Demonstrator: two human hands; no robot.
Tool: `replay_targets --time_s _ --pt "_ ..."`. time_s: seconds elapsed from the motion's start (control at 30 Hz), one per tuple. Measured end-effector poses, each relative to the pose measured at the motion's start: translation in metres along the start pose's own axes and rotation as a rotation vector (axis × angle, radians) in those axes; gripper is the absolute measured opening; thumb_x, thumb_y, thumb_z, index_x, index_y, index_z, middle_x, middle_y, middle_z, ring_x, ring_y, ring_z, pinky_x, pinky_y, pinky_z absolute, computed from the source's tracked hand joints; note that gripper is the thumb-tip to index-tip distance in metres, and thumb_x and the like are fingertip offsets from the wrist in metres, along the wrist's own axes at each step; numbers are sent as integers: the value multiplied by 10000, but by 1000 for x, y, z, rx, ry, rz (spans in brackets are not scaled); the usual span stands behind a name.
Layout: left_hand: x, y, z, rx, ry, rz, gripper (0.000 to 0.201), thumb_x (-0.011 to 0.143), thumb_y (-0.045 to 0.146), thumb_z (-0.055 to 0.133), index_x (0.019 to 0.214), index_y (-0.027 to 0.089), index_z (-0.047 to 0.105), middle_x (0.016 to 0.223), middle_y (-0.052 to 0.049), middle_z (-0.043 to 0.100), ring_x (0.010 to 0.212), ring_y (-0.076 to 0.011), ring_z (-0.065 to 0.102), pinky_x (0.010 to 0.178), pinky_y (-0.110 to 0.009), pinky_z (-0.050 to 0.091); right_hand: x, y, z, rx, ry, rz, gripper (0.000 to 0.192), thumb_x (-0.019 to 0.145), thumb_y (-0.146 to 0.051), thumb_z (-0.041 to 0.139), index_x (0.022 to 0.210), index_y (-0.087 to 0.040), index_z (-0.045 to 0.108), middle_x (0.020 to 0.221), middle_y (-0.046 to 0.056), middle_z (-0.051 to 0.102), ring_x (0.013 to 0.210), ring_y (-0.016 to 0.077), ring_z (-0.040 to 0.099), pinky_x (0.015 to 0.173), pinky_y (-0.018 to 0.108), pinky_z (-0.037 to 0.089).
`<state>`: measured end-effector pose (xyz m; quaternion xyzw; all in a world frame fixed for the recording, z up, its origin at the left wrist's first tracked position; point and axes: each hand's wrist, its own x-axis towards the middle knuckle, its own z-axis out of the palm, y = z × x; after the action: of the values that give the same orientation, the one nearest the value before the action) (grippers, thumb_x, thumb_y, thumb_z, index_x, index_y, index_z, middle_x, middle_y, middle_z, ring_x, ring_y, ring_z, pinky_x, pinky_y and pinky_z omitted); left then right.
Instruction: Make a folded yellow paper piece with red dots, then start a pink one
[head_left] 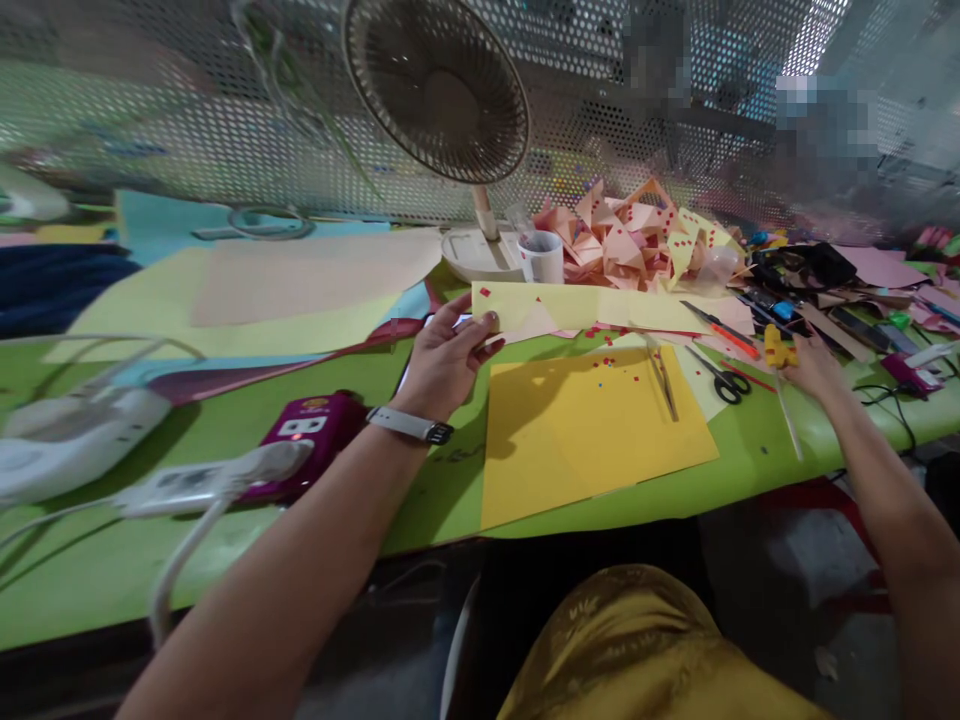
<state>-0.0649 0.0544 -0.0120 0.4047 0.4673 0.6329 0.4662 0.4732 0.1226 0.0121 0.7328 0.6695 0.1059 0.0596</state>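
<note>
My left hand [444,358] pinches the left end of a long pale-yellow paper strip [585,306] that lies across the green table [247,580]. A white watch sits on that wrist. My right hand [808,364] reaches to the right and grips a small yellow tool [777,346], with a thin stick [789,420] running down from it. Between the hands lies an orange-yellow sheet [592,430] dotted with tiny red bits, a pair of tweezers [664,380] on it. Black-handled scissors [721,380] rest just left of my right hand.
A desk fan [442,90] and a white cup [541,256] stand behind the strip. A heap of folded pink and yellow paper shapes [637,240] sits at the back right. Power strips [217,480], a magenta device [311,428] and cables crowd the left.
</note>
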Motion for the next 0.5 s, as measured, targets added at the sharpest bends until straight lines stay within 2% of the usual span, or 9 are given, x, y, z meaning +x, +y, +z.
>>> replay_targets --time_s 0.1,0.2,0.27,0.37,0.43,0.5 --pt "1 -2 0 -1 -18 -7 489 723 475 807 1155 395 593 871 114 723 1206 -156 594 775 -327 430 -1 -4 -4 -17 69 -43 557 811 -315 653 1326 -128 548 1284 229 577 1151 372 571 892 442 460" --pt "-1 -3 3 -2 -7 -12 548 697 499 823 1179 383 590 944 101 735 1194 -176 598 801 -334 448 -8 -28 -16 84 244 -154 432 865 -305 560 1262 -142 613 1253 201 602 1162 354 550 962 471 441" --pt "-4 -2 6 -7 -7 -22 531 695 499 831 1160 375 605 993 89 741 1164 -185 616 815 -339 468 -18 -60 -27 201 386 -278 374 909 -331 516 1206 -146 647 1216 192 620 1168 338 545 992 471 437" --pt "-9 1 11 -56 -11 -49 477 700 450 851 1112 372 624 980 85 746 1078 -165 648 824 -324 488 -35 -121 -45 345 551 -425 359 958 -428 480 1091 -158 676 1085 177 655 1093 338 574 979 508 450" --pt "-11 3 14 -105 -4 -57 461 693 403 869 1087 355 634 955 75 749 1000 -147 667 805 -303 503 -45 -162 -55 427 618 -570 402 941 -487 528 1169 -178 647 1154 173 655 1137 354 569 1010 547 434" --pt "-13 4 16 -148 6 -54 468 671 366 886 1070 318 646 935 55 749 904 -129 679 767 -277 521 -52 -199 -64 488 629 -724 538 913 -500 590 1356 -198 542 1370 170 574 1302 370 488 1107 579 362"
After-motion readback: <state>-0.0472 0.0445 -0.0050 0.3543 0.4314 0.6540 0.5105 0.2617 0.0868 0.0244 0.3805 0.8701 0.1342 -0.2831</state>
